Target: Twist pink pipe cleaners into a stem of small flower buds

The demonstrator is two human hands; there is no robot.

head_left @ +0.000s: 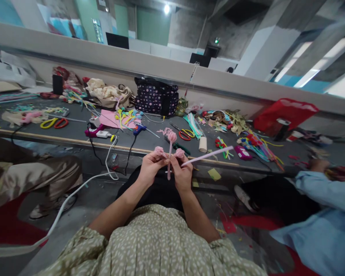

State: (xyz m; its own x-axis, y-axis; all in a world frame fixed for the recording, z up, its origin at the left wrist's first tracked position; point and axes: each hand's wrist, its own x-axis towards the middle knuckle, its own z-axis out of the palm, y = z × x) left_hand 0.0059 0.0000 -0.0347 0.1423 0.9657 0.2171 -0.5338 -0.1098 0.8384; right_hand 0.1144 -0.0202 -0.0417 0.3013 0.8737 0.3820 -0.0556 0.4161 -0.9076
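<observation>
My left hand (150, 165) and my right hand (183, 173) meet in front of my lap, both pinching a small pink pipe-cleaner piece (170, 150) with three fuzzy coiled heads on short stems. One stem hangs down between my thumbs. A long straight pink pipe cleaner (207, 155) sticks out to the right from my right hand's fingers, ending above the low table's front edge.
The long low grey table (74, 132) carries scissors (54, 123), a blue glue gun (139, 129), a white power strip (102, 133) with trailing cable, coloured pipe cleaners (193, 125), a dotted bag (156, 96) and a red bag (284, 112). Other people sit at left (31, 172) and right (324, 207).
</observation>
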